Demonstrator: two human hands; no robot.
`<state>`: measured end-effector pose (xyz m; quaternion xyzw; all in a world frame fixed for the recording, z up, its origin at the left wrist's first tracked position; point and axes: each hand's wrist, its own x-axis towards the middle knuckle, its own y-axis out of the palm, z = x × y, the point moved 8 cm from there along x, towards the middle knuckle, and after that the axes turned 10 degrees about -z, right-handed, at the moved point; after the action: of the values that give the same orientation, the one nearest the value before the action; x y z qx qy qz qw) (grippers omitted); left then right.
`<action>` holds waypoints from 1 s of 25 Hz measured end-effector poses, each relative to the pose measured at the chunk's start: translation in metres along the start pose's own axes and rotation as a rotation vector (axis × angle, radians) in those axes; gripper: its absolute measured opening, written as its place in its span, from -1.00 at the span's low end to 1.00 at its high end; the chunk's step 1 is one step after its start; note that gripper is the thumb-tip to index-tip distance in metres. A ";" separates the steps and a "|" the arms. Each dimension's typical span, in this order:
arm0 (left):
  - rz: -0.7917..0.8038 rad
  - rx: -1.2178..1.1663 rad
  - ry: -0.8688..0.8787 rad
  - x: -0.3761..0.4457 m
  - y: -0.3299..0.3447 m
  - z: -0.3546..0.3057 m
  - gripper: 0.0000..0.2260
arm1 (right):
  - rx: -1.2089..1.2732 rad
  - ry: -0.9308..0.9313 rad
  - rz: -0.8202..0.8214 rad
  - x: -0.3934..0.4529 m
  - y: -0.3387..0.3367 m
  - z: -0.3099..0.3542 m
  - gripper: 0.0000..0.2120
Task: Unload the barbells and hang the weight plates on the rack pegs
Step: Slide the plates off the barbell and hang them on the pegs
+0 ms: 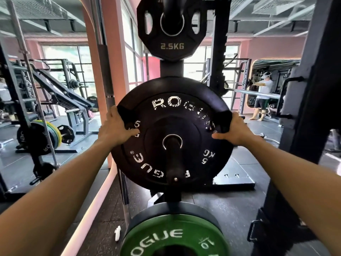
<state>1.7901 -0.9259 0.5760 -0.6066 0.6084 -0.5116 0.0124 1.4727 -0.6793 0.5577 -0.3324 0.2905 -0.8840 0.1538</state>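
Now | left hand [115, 129] and right hand [233, 131] grip black 5 kg plate [173, 115] edges | plate between them, seemingly seated on peg [174, 159]

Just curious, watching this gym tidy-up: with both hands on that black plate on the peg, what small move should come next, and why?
Probably push the black plate further back along the peg, then let go. The peg already passes through its centre hole and a good length of it sticks out in front, while the left hand and right hand grip its opposite edges.
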 end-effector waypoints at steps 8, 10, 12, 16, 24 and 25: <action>0.070 -0.044 0.003 -0.076 -0.049 -0.043 -0.15 | -0.114 -0.154 0.142 -0.047 -0.061 0.014 -0.03; 0.070 -0.054 -0.010 -0.103 -0.065 -0.060 -0.24 | -0.101 -0.194 0.171 -0.059 -0.083 0.012 -0.05; 0.050 -0.049 -0.017 -0.128 -0.080 -0.075 -0.32 | -0.103 -0.239 0.200 -0.071 -0.103 0.010 -0.05; 0.044 -0.036 -0.008 -0.170 -0.109 -0.111 -0.38 | -0.066 -0.312 0.240 -0.096 -0.143 0.008 -0.10; 0.062 -0.010 -0.028 -0.263 -0.179 -0.167 -0.34 | -0.065 -0.401 0.295 -0.161 -0.225 -0.005 -0.13; 0.066 -0.010 -0.026 -0.278 -0.187 -0.176 -0.34 | -0.077 -0.407 0.297 -0.172 -0.237 -0.009 -0.13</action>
<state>1.8878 -0.5616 0.6107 -0.5928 0.6306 -0.4998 0.0342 1.5735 -0.4102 0.6120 -0.4627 0.3326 -0.7550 0.3245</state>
